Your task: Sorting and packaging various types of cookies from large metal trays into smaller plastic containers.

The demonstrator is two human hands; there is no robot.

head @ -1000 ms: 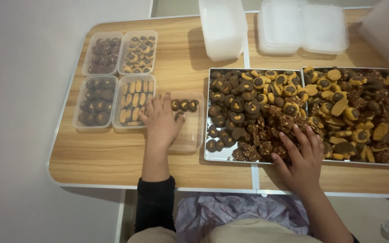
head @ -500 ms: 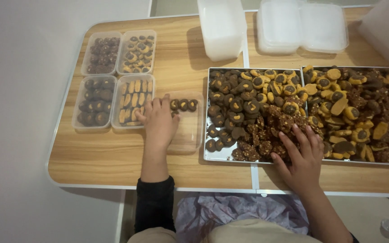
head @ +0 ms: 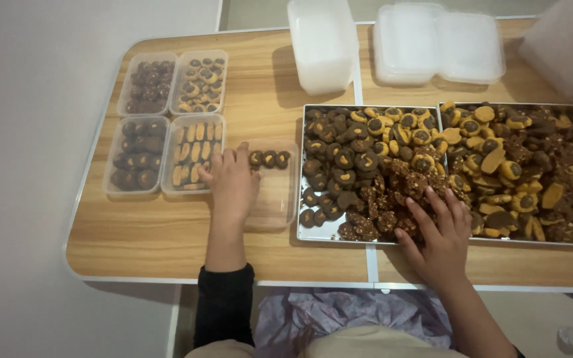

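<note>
Left hand (head: pixel 232 180) flat, open in clear container (head: pixel 280 199); right hand (head: pixel 440 233) spread over tray cookies (head: pixel 392 199)

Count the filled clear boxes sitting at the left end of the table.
4, in a two-by-two block: back left, back right, front left, front right. A fifth, nearly empty box lies under the left hand.

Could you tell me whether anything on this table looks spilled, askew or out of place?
Nothing stands out. The four filled tubs sit in a neat block, the cookies stay inside both trays, and the left hand rests on an almost empty tub.
</note>
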